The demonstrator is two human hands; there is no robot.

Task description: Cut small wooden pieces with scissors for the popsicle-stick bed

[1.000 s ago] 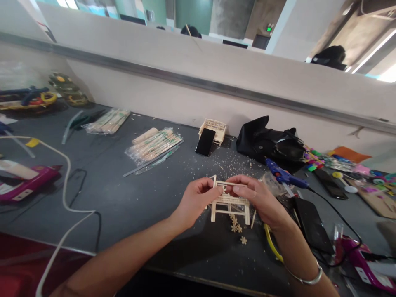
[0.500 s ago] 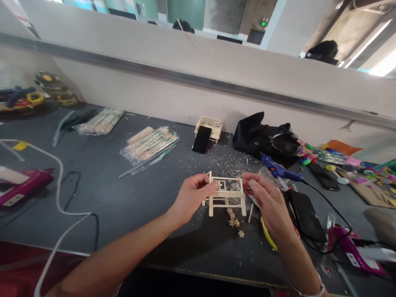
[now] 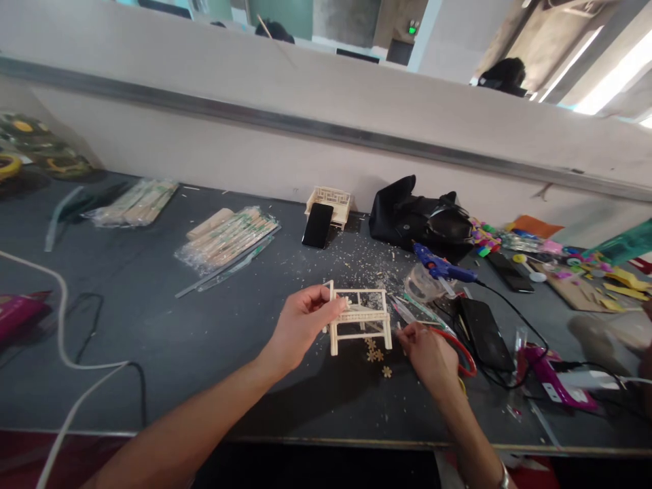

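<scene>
My left hand (image 3: 308, 322) is closed on the left side of a miniature wooden bench frame (image 3: 360, 336), made of thin pale sticks and held upright over the table. A small pale piece shows by its thumb tip; I cannot tell whether it is pinched there. To the right of the frame, my right hand (image 3: 430, 353) is down at the table, its thumb and fingers pinched on a short wooden stick (image 3: 399, 327), mostly hidden. Several small flower-shaped wooden pieces (image 3: 378, 355) lie below the frame. Red-handled scissors (image 3: 466, 353) are partly under the right hand.
A blue glue gun (image 3: 443, 265) lies behind my right hand, its cable curving past a black phone (image 3: 483, 333). Further back are a black bag (image 3: 420, 221), another phone (image 3: 318, 225) against a small wooden model (image 3: 336, 200), and bagged sticks (image 3: 229, 238). Wood crumbs litter the table.
My right hand has left the frame's right side and moved down to the table, where it pinches the short stick. My left hand still holds the frame. The view has shifted right.
</scene>
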